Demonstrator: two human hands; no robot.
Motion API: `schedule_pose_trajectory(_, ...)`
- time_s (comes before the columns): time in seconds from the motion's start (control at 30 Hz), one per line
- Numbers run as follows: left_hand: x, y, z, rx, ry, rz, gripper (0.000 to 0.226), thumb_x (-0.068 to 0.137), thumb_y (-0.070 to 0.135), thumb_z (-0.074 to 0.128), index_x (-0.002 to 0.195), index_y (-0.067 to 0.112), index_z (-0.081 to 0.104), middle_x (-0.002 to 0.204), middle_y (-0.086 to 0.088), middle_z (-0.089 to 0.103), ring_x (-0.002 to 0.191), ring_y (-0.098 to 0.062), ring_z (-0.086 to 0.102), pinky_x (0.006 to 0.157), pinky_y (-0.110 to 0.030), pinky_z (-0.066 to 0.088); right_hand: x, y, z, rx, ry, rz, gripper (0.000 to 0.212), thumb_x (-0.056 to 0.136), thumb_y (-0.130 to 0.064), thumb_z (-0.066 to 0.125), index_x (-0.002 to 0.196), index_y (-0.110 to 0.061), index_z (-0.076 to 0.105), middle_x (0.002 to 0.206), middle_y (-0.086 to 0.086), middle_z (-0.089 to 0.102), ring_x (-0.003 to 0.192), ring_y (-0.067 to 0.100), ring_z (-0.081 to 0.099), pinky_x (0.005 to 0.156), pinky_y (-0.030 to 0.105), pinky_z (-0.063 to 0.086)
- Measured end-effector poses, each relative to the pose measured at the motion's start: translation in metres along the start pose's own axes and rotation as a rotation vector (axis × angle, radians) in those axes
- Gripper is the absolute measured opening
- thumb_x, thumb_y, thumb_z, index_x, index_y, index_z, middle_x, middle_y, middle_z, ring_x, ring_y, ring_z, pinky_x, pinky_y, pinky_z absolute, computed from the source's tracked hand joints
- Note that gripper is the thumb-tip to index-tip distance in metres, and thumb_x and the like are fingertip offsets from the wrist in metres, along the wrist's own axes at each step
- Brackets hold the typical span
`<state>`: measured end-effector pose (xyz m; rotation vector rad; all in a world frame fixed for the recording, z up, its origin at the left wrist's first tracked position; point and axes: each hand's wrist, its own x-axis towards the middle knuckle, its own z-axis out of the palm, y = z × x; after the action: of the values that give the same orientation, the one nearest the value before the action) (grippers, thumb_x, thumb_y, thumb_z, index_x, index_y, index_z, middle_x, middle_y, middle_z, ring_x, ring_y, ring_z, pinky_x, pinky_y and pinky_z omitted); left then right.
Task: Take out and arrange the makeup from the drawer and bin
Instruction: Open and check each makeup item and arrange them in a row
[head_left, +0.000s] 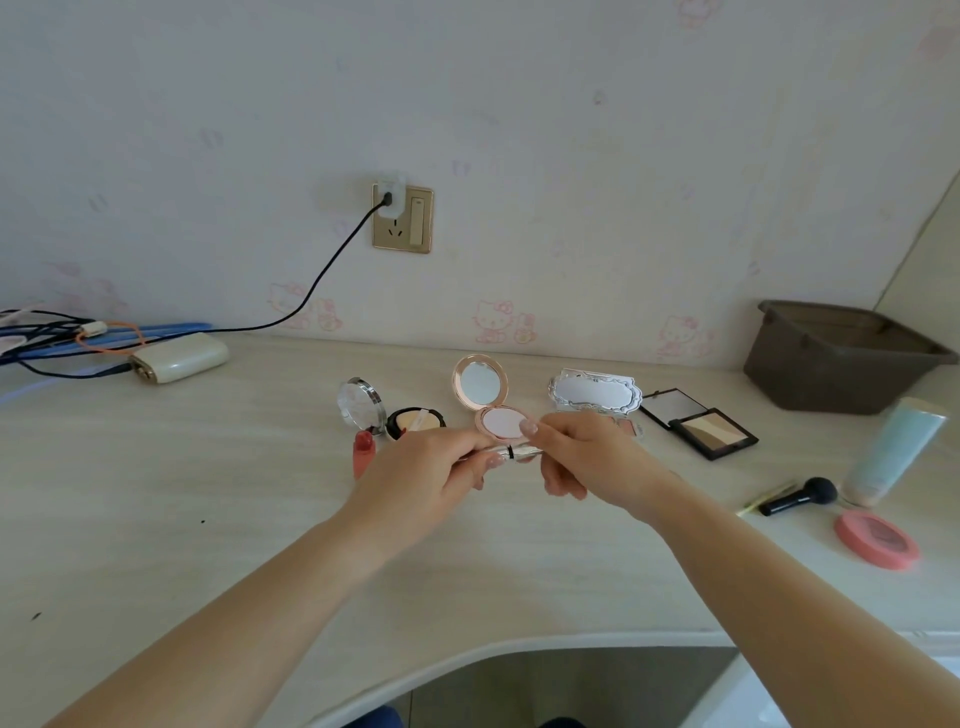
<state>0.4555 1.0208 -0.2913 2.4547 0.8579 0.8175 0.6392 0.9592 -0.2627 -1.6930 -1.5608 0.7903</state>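
- Desk (208, 519) of pale, faintly wood-grained laminate runs the full width along the wall, its front edge cut in a smooth inward curve.
- Brown plastic bin (831, 364), rectangular with a lipped rim, sits at the far right corner of the desk against the wall.
- Pale turquoise tube (891, 452), smooth and tapered, stands on its cap just in front of the bin.
- Black square palette (714, 432) lies open and flat, showing beige and brown powder strips, with its mirrored lid folded back behind it.
- White ornate compact (595, 392) with a scalloped silver border stands open right of centre, partly behind the right hand.
- Rose-gold round compact (480, 384) stands open at the centre, its mirror upright and its pale pink pan directly behind the fingertips.
- Coral-pink round case (877, 540) lies flat near the right edge of the desk.
- Clear faceted lid (359, 404) tilts up from a black round pan of yellow powder (415, 422).
- Black brush (800, 496) with a dark rounded head lies beside the tube.
- Red lipstick (363, 452) lies just left of the left hand.
- Left hand (431, 475) and right hand (582, 457) meet above the desk's centre, each pinching one end of a slim, shiny silver stick (511, 451) with a dark band at its middle, held level between them.
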Motion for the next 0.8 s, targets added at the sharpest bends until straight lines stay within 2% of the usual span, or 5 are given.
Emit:
schedule_pose_trajectory(0.13,-0.003,0.001,-0.004,-0.012,-0.004,-0.033,0.019,0.095,0.037,0.047,0.079,0.04,0.056,0.066,0.016,0.061,0.064,0.008,0.053,0.062,-0.004,0.032,0.004,0.008,-0.005,0.18,0.013,-0.093,0.008,0.087,-0.012,0.064,0.084,-0.019,0.066,0.076,-0.007,0.069,0.062,0.009,0.063,0.072,0.024,0.051)
schedule_pose_trajectory(0.23,-0.003,-0.001,-0.005,-0.099,-0.011,-0.056,0.017,0.095,0.034,0.049,0.082,0.041,0.058,0.067,0.014,0.063,0.059,0.01,0.053,0.055,-0.011,0.031,0.005,0.01,-0.008,0.276,0.003,-0.106,0.024,0.083,0.001,0.065,0.086,-0.022,0.066,0.082,-0.009,0.067,0.073,0.008,0.061,0.079,0.028,0.051)
schedule_pose_trajectory(0.4,-0.006,-0.003,0.0,-0.053,-0.011,-0.112,0.017,0.095,0.042,0.044,0.089,0.04,0.06,0.068,0.016,0.062,0.073,0.013,0.053,0.072,-0.002,0.018,0.006,0.006,-0.002,0.184,0.011,-0.025,0.017,0.091,-0.029,0.058,0.105,-0.02,0.062,0.079,-0.003,0.07,0.06,0.012,0.059,0.068,0.027,0.054)
schedule_pose_trajectory(0.57,-0.01,-0.012,0.005,-0.048,-0.025,-0.119,0.019,0.094,0.045,0.044,0.077,0.05,0.05,0.069,0.018,0.058,0.071,0.004,0.053,0.084,-0.023,0.018,0.01,0.012,-0.005,0.182,0.014,0.016,0.017,0.093,-0.026,0.055,0.089,-0.011,0.063,0.064,-0.007,0.067,0.055,0.013,0.049,0.061,0.024,0.046)
schedule_pose_trajectory(0.8,-0.019,-0.026,0.013,-0.046,-0.058,-0.139,0.011,0.09,0.034,0.052,0.099,0.038,0.056,0.09,0.019,0.066,0.089,0.003,0.061,0.105,-0.045,0.037,0.018,0.03,0.002,0.227,-0.004,0.035,0.012,0.085,-0.009,0.067,0.09,-0.02,0.064,0.07,-0.005,0.066,0.068,0.012,0.058,0.074,0.023,0.048)
